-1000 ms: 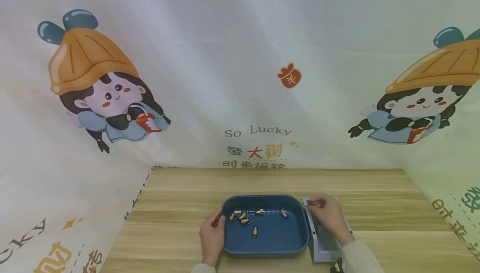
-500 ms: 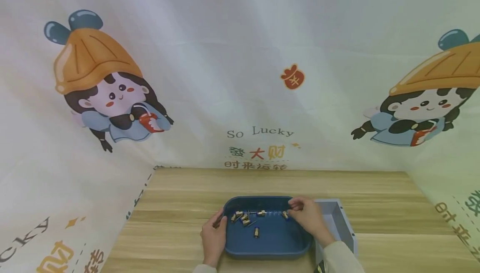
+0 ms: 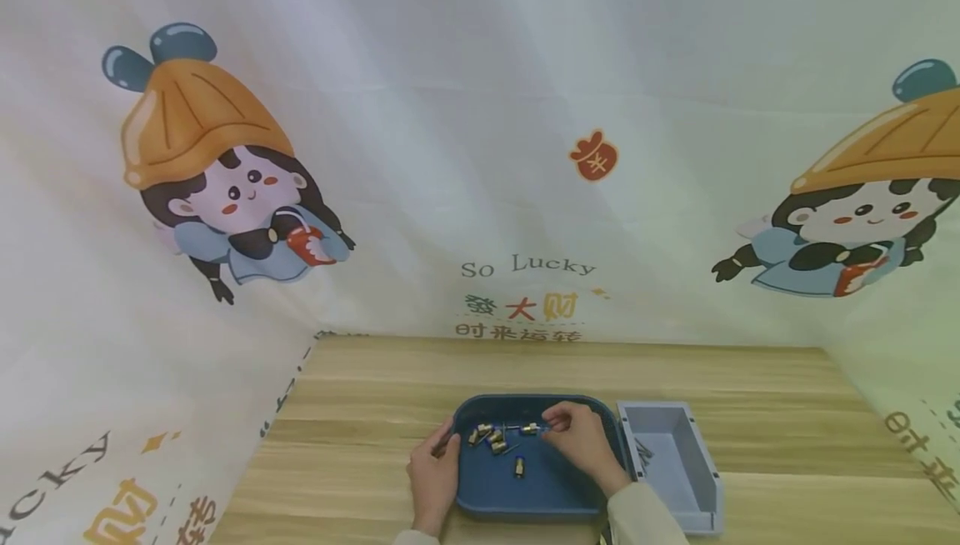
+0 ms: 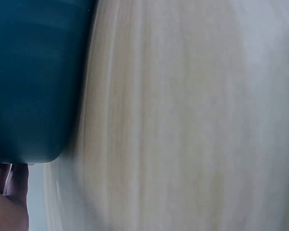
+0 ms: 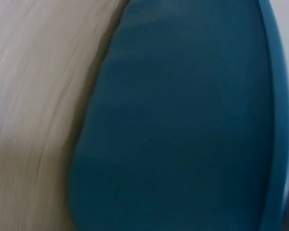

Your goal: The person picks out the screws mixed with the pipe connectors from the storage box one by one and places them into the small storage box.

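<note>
A dark blue plastic tray [image 3: 555, 495] stands on the wooden table. Loose brass fittings [image 3: 497, 443] with blue collars and several thin screws lie in its left half. My left hand [image 3: 435, 478] grips the tray's left rim, thumb on top and fingers outside. My right hand [image 3: 585, 441] reaches over the right side into the tray, its curled fingertips right at the end of one brass fitting [image 3: 529, 428]. A bit of bright blue shows at those fingertips; I cannot tell whether they pinch anything. The tray's outer wall [image 5: 182, 115] fills much of the right wrist view.
Right of the tray stands a grey open bin [image 3: 678, 453] with a few screws [image 3: 643, 453] at its left side. A single brass fitting [image 3: 519, 467] lies apart near the tray's middle. A printed curtain [image 3: 405, 195] encloses the table [image 3: 360, 420].
My right hand has moved left from above the grey bin, over the tray's right rim, to the fittings inside. It now covers where the rightmost fitting lay. My left hand keeps its grip.
</note>
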### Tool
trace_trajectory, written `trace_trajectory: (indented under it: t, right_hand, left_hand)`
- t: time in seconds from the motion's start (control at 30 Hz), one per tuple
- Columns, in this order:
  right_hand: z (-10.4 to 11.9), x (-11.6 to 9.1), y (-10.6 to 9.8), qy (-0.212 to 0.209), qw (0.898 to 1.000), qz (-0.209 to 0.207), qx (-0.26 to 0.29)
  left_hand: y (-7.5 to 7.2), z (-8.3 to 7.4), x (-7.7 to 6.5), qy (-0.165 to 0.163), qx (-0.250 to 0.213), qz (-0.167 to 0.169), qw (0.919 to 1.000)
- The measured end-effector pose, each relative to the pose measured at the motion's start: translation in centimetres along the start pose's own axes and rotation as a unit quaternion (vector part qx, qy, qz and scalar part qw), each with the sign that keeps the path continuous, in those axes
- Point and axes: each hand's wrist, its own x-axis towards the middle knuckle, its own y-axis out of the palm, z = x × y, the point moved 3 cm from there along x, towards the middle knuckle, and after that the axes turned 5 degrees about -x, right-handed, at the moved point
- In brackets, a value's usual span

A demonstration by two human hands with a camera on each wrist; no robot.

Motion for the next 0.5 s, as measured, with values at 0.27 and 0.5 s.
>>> trace_trajectory:
  t: [0.27, 0.5]
  right_hand:
    - [0.2, 0.4, 2.2, -0.017, 0.999, 0.042, 0.019]
    - [0.1, 0.5, 3.5, -0.035, 0.998, 0.052, 0.005]
  left_hand:
    - [0.0, 0.1, 0.0, -0.003, 0.000, -0.003, 1.0000]
    - [-0.1, -0.1, -0.1, -0.008, -0.003, -0.001, 1.0000]
